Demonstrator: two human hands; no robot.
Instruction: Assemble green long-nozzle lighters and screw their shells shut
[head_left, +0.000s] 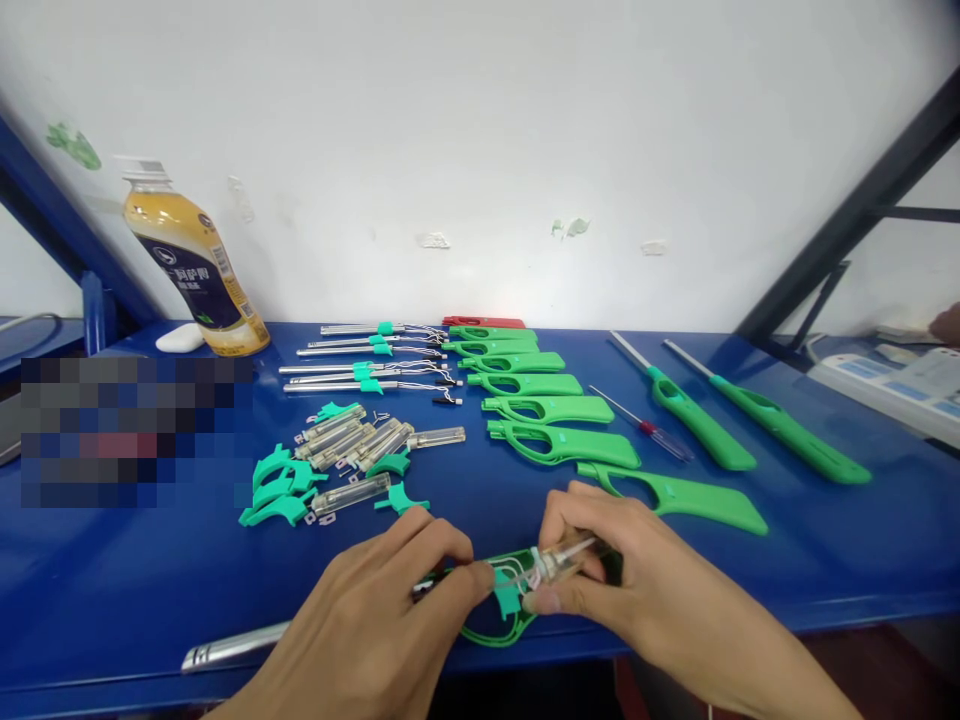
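Observation:
A green lighter shell [491, 638] lies at the table's front edge, with a teal trigger [508, 592] and white wires inside it. My left hand [397, 600] is closed at the shell's left end, thumb and fingers pinched around a dark part there; a metal tube [232, 648] sticks out to its left. Between the thumb and fingers of my right hand [600, 560] is a clear fuel tank [559, 562], tilted over the shell beside the trigger. My right hand covers the shell's right end.
Behind my hands lie loose teal triggers [277, 485], clear tanks [352, 494], metal tubes with wires [341, 387] and a row of green shells [562, 440]. A screwdriver [660, 437] and two lighters [795, 430] lie right; a bottle [195, 270] stands back left. Another person's hand [946, 325] shows far right.

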